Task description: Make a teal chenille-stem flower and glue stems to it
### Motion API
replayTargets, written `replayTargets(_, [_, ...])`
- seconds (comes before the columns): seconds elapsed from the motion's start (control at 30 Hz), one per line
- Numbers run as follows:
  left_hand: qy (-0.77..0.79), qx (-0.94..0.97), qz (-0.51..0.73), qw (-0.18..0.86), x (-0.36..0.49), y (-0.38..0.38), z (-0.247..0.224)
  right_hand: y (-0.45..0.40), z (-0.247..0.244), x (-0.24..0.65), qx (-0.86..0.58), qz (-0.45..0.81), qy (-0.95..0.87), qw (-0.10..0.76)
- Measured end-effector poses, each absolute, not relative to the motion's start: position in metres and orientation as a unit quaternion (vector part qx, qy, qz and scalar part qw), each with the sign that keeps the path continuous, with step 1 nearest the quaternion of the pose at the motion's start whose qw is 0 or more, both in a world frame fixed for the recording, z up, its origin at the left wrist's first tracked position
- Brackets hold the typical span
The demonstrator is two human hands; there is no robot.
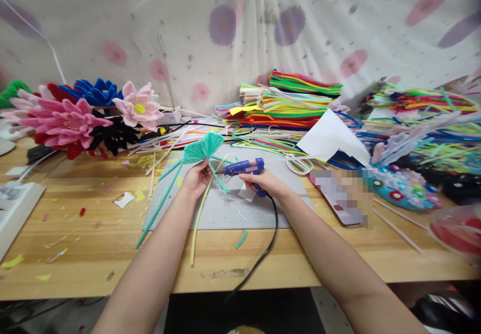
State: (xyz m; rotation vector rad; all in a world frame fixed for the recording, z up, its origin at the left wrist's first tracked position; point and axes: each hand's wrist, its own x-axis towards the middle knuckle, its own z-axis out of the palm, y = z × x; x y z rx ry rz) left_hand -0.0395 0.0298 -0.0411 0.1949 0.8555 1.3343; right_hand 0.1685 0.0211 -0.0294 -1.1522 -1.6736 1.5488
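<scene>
In my left hand (198, 179) is a teal pipe-cleaner fan (203, 148), pinched near its narrow base, its ribbed spread facing up. Teal stems hang from it, and a long yellow pipe cleaner (197, 221) runs down beside my wrist. My right hand (266, 181) is wrapped round a blue hot glue gun (246, 167) with a small red light showing. Its nozzle points left, close to my left fingers and the base of the fan. Whether the nozzle touches the fan I cannot tell. Below both hands lies a grey cutting mat (221, 216).
Pipe-cleaner flowers (75, 118) stand at the left. Bundles of coloured pipe cleaners (293, 103) are stacked at the back. Scissors (299, 164), white paper (332, 136) and a phone (340, 198) lie at the right. The gun's black cord (275, 228) crosses the front edge. A power strip (17, 213) sits far left.
</scene>
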Motion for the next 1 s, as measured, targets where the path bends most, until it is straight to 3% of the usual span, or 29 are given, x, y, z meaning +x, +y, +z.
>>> replayTargets(1.0, [0.383,0.079,0.603,0.695,-0.041,0.031,-0.041,0.016,-0.023,0.179,-0.462,0.582,-0.629,0.228])
